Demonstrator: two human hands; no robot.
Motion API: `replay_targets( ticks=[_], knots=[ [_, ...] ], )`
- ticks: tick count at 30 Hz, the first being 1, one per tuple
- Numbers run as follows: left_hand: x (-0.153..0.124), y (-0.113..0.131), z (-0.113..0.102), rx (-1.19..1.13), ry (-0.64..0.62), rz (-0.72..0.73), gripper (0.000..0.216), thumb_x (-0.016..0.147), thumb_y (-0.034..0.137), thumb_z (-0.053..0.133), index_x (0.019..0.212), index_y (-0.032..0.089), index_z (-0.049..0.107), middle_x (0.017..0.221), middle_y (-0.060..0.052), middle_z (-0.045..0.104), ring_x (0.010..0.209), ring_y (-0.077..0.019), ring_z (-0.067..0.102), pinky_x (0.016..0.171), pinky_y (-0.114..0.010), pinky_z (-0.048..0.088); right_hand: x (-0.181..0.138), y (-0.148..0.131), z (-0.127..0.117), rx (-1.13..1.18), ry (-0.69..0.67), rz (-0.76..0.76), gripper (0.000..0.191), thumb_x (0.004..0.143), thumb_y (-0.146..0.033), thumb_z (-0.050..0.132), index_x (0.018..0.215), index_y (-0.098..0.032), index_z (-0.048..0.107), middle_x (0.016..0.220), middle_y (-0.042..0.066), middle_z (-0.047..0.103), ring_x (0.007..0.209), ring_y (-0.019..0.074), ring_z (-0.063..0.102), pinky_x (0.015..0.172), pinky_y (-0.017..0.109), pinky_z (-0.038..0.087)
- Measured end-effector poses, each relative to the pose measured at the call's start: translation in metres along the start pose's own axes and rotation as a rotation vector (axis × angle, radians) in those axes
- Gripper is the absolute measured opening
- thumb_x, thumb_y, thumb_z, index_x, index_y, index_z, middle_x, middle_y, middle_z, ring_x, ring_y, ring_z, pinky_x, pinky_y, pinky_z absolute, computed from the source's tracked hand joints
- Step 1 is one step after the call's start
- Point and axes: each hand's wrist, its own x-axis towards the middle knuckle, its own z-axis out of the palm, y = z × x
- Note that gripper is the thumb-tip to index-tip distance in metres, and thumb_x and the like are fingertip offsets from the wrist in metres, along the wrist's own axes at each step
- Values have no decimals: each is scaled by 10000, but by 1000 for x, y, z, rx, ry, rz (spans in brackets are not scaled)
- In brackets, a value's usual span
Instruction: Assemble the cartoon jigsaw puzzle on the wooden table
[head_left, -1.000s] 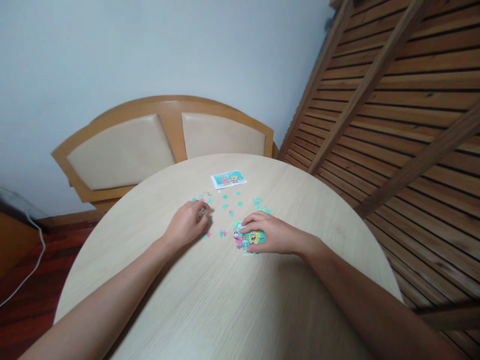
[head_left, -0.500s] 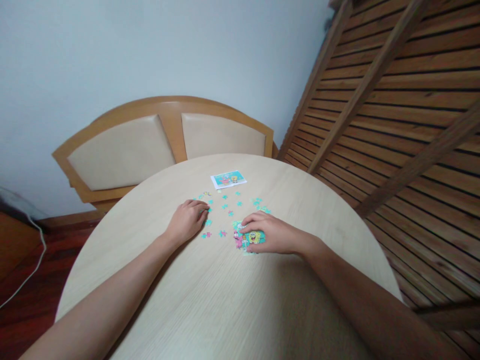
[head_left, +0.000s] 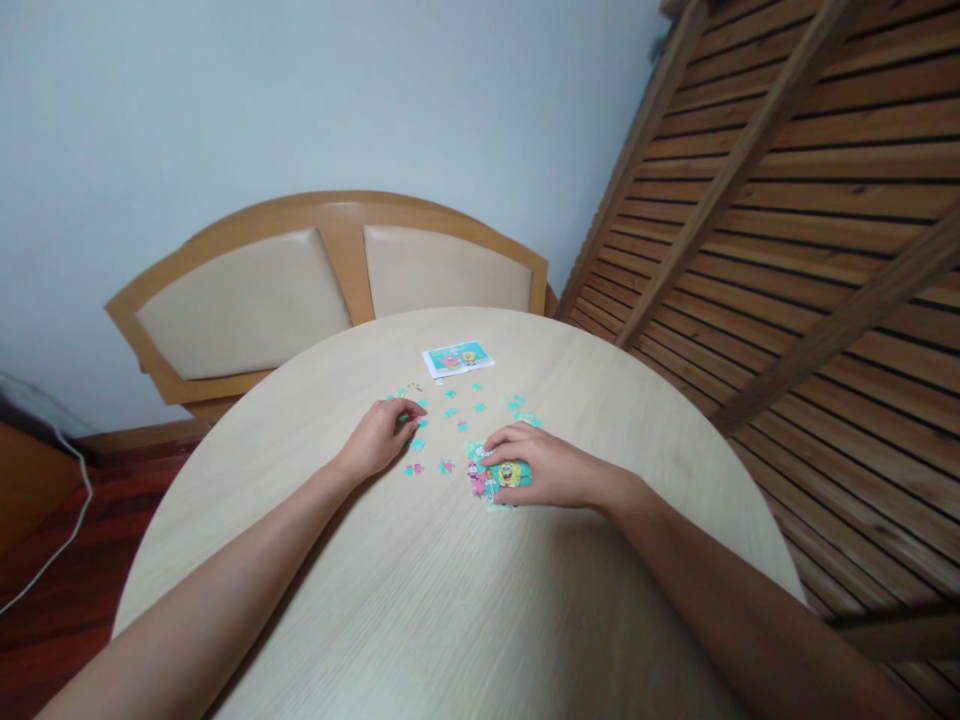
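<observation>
Puzzle (head_left: 508, 476) under right fingers (head_left: 508, 435), pieces (head_left: 418, 445) near left fingers (head_left: 405, 406)

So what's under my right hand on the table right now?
Your right hand is over the partly assembled puzzle. A yellow character shows between thumb and fingers; a pink character shows left of the fingertips. Whatever lies beneath the palm is covered.

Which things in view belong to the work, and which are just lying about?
In the work:
- loose pieces, left hand among them
- part-joined puzzle under right hand
- picture card, probably the guide

Just about:
- chair
- cable
- slatted panel
</observation>
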Motion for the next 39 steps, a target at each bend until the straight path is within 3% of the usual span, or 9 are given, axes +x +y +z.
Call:
replay_targets(
  ticks=[8,16,21,27,39],
  knots=[
    [-3,-5,1,192,31,7,294,945,345,501,1086,164,685,1139,-135,668,1088,-306,601,1024,-501,459,-1,3,1,1,8,-9,432,819,-456,771,1199,-254,741,1243,90,674,1178,265,600,1074,405,427],
    [2,-12,4,74,14,57,238,927,363,527,969,176,667,1112,-130,678,1087,-290,614,1027,-498,448,-1,1,0,6,2,-6,429,819,-447,772,1198,-249,741,1243,94,673,1177,266,603,1069,403,432],
    [1,-11,4,87,19,38,280,929,366,515,1076,178,661,1099,-122,688,1075,-292,618,1034,-505,442,0,-1,-1,12,0,5,429,819,-447,771,1196,-244,740,1238,92,673,1183,265,602,1069,402,429],
    [3,-17,3,39,5,44,300,915,404,530,1053,185,682,1159,-129,677,1120,-298,606,1060,-518,418,0,0,-1,8,-5,10,432,813,-449,776,1190,-241,744,1240,92,672,1183,267,602,1067,399,431],
    [2,4,-9,-47,-9,-49,238,932,380,566,997,195,701,966,-80,734,890,-230,661,832,-370,518,-1,-2,-2,18,-2,10,421,813,-436,779,1187,-246,744,1248,99,671,1185,272,602,1074,417,431]
  ],
)
